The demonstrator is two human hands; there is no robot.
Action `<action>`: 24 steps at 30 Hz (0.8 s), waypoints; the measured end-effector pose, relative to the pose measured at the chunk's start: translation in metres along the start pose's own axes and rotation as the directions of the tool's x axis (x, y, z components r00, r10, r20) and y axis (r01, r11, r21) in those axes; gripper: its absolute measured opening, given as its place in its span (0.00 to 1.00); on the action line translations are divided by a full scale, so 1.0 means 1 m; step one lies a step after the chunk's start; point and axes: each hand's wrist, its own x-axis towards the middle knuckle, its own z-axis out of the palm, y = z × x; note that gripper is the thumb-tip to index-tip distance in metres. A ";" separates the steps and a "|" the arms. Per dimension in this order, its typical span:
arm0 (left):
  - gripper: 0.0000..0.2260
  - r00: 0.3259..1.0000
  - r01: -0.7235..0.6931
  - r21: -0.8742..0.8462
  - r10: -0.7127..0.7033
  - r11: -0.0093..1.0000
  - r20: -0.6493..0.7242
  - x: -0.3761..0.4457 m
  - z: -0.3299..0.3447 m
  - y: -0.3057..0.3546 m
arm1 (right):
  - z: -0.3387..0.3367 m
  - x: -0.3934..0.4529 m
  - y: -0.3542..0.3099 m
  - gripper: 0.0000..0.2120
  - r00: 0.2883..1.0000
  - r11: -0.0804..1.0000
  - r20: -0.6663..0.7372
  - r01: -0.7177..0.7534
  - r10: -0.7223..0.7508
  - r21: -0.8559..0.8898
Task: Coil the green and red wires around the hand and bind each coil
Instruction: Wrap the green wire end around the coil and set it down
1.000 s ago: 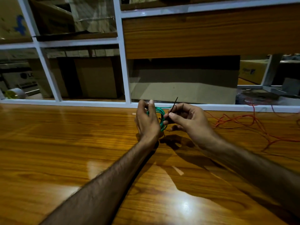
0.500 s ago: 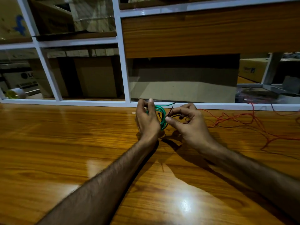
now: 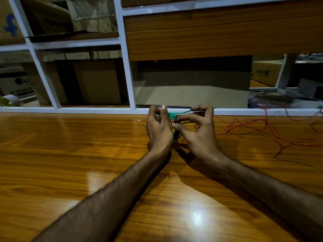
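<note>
Right hand: a second ago its thumb and forefinger pinch the black tie with one end sticking straight up beside the green coil. Now that upright end is gone from view; the tie runs low and sideways between the two hands, and the thumb tip presses against the coil's near side.

The fingers open from a tight fist into a wider arch.

Green wire's free end: hidden a second ago, a short stub half a second ago, now stretched right to the right fingertips.

Left hand: its grip on the coil sits slightly nearer the white frame.
</note>
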 end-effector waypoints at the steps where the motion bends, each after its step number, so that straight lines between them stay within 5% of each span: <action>1: 0.13 1.000 0.001 0.001 -0.001 1.000 0.002 -0.001 0.001 0.000 | -0.001 0.000 0.000 0.08 1.000 1.000 -0.007 0.030 -0.030 -0.007; 15: 0.13 0.998 0.035 -0.043 -0.033 0.998 0.055 -0.009 0.007 0.003 | -0.008 0.004 0.010 0.08 0.934 0.902 0.106 0.356 -0.340 -0.245; 24: 0.14 0.994 0.105 -0.073 -0.102 0.992 0.047 -0.014 0.010 0.005 | -0.011 0.004 0.010 0.08 0.906 0.892 0.111 0.421 -0.408 -0.163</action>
